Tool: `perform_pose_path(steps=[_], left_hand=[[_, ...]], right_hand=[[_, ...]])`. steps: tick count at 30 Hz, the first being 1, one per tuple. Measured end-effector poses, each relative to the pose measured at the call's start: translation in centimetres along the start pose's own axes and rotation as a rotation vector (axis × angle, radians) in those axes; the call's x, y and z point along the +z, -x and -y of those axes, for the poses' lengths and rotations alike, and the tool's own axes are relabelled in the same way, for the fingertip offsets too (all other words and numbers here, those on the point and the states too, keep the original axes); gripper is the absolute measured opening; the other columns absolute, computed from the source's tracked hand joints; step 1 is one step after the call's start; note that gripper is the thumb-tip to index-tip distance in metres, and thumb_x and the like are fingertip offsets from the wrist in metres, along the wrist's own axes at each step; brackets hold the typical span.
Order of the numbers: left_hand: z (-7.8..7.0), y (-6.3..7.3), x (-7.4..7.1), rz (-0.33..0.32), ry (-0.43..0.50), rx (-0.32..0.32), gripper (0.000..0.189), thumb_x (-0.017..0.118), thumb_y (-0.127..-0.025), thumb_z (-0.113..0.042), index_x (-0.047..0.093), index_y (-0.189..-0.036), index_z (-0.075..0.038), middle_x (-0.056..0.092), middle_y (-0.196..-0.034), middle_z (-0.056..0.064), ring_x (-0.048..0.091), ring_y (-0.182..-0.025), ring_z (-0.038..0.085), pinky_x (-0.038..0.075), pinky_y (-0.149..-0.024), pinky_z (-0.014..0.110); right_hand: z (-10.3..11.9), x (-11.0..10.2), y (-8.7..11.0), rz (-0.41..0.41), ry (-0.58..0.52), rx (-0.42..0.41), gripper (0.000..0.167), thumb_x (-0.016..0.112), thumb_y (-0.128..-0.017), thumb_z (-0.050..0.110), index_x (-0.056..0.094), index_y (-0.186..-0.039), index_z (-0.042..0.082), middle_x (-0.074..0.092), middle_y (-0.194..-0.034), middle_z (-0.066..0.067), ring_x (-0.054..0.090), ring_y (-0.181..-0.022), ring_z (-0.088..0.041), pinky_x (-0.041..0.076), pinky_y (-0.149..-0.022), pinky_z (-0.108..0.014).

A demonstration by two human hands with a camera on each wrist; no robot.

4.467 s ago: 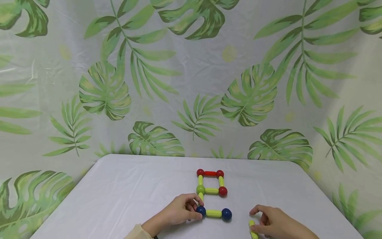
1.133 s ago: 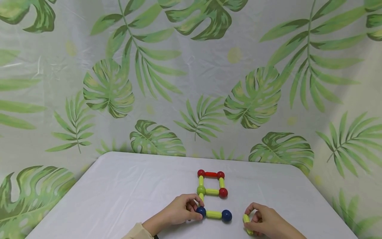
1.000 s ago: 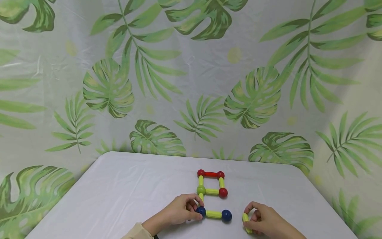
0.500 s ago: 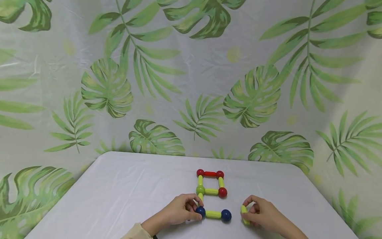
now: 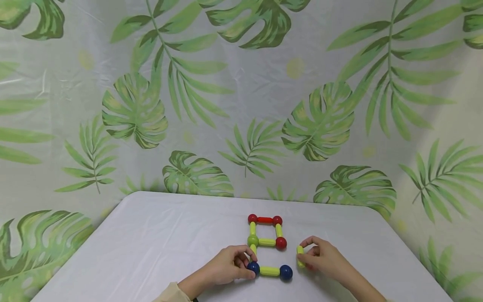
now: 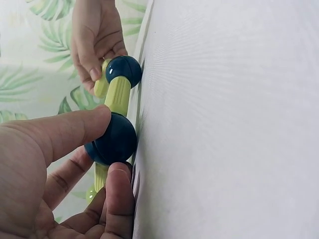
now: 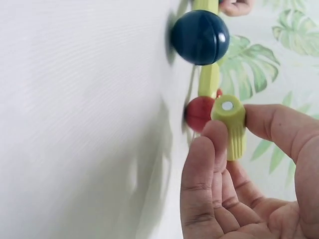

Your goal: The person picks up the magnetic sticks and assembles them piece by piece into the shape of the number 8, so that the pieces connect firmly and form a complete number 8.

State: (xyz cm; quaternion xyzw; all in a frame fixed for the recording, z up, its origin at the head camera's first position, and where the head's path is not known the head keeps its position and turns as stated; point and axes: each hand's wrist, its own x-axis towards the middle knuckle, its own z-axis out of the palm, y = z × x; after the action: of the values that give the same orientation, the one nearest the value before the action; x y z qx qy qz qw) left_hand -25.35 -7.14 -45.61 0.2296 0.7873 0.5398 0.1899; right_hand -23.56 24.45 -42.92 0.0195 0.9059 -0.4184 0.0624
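My left hand pinches a dark blue ball at the near left corner of a flat magnetic ball-and-rod figure. A yellow-green rod joins it to a second blue ball. Farther back, a green ball, three red balls such as this red ball, a red rod and more yellow-green rods form a square. My right hand holds a loose yellow-green magnetic rod between thumb and fingers, right of the figure and apart from it. A silvery magnet end shows on that rod.
A white-covered table bears the figure. Behind it hangs a leaf-patterned curtain, which also runs down both sides of the table.
My right hand has picked up the loose yellow-green rod and moved it leftward and away from me, nearer the figure. The left hand stays on the blue ball.
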Motion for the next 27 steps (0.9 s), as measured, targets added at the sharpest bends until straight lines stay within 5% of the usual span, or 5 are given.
perform_pose_path(steps=[10, 27], left_hand=[[0.4, -0.3, 0.0, 0.003, -0.003, 0.012, 0.026, 0.086, -0.090, -0.006, 0.074, -0.110, -0.016, 0.064, -0.089, 0.001, 0.054, -0.077, 0.014, 0.042, -0.063, 0.019], [0.1, -0.1, -0.2, 0.011, 0.004, 0.016, 0.026, 0.086, -0.090, -0.006, 0.073, -0.110, -0.015, 0.064, -0.090, 0.001, 0.055, -0.078, 0.013, 0.043, -0.064, 0.019]], right_hand=[[1.1, 1.2, -1.0, -0.016, -0.058, -0.010, 0.039, 0.083, -0.094, 0.023, 0.063, -0.120, 0.002, 0.072, -0.074, -0.002, 0.066, -0.070, -0.015, 0.057, -0.067, -0.029], [1.7, 2.9, -1.2, -0.027, -0.057, 0.010, 0.037, 0.086, -0.092, 0.022, 0.065, -0.117, 0.005, 0.072, -0.076, -0.002, 0.063, -0.069, -0.016, 0.054, -0.064, -0.030]])
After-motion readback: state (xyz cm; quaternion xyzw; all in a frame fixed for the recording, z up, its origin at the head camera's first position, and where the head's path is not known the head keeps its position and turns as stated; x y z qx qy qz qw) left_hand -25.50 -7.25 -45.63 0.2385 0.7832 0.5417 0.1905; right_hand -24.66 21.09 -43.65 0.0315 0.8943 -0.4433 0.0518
